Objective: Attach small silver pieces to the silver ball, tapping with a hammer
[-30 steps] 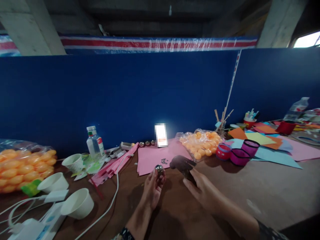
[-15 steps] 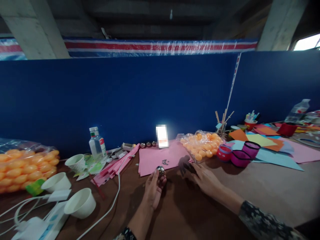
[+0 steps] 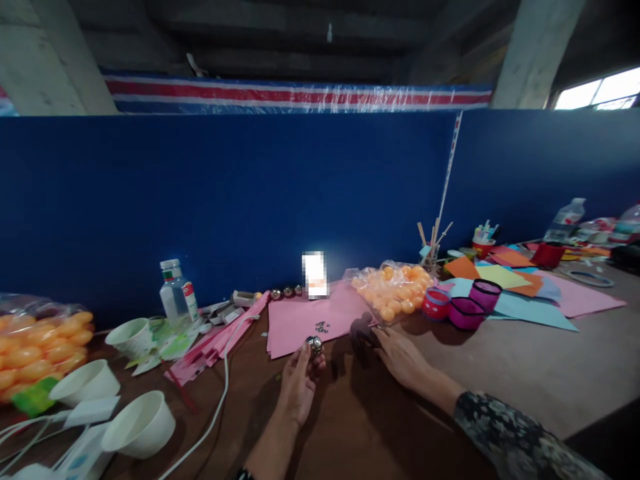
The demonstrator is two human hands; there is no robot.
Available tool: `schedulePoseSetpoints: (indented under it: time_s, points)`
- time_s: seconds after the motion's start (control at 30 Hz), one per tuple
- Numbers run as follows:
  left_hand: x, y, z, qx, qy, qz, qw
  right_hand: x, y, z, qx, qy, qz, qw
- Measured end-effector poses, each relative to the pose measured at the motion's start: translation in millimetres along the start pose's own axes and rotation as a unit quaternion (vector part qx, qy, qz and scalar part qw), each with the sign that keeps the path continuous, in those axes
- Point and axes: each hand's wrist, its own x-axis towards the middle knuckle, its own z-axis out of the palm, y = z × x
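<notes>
A shiny silver metal ball (image 3: 315,344) is pinched between the thumb and fingers of my left hand (image 3: 299,383), just in front of the pink paper sheets (image 3: 293,327). On that paper, behind the ball, lies a small cluster of dark, glinting bits (image 3: 323,327), too small to name. My right hand (image 3: 403,357) is low over the table beside the paper's right corner, near the bag of orange balls (image 3: 393,290). Its fingertips are in dark shadow, so whether they hold anything is hidden. More metal balls (image 3: 287,292) sit in a row behind the paper.
A bright, pixelated upright rectangle (image 3: 315,275) stands at the blue partition (image 3: 250,187). Left are paper cups (image 3: 140,427), a clear bottle (image 3: 177,293), a white cable (image 3: 223,393) and another bag of orange balls (image 3: 43,350). Right are purple cups (image 3: 467,312) and coloured paper (image 3: 537,312).
My view has turned slightly right, so the scene sits further left. The ball stays in my left hand. My right hand remains near the paper's right corner.
</notes>
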Motion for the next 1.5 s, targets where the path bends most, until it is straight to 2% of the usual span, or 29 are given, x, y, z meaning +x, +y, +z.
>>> schedulePoseSetpoints:
  time_s: [0.33, 0.63, 0.87, 1.33, 1.5]
  points:
    - [0.2, 0.2, 0.5, 0.003, -0.004, 0.002, 1.000, 0.5, 20.0, 4.3, -0.028, 0.014, -0.019, 0.999]
    - [-3.8, 1.8, 2.8, 0.002, -0.006, -0.003, 1.000, 0.3, 23.4, 0.8, -0.032, 0.005, -0.016, 0.999]
    - [-4.0, 2.3, 3.2, 0.002, 0.008, -0.011, 1.000, -0.5, 29.3, -3.4, -0.075, 0.017, -0.018, 0.997]
    - [-4.0, -0.7, 1.5, 0.001, 0.000, -0.011, 1.000, -1.8, 33.7, -6.5, -0.076, 0.007, -0.006, 0.997]
    - [-2.5, -3.7, 0.6, -0.004, -0.007, -0.002, 1.000, 11.6, 20.3, -21.7, -0.072, 0.049, -0.027, 0.996]
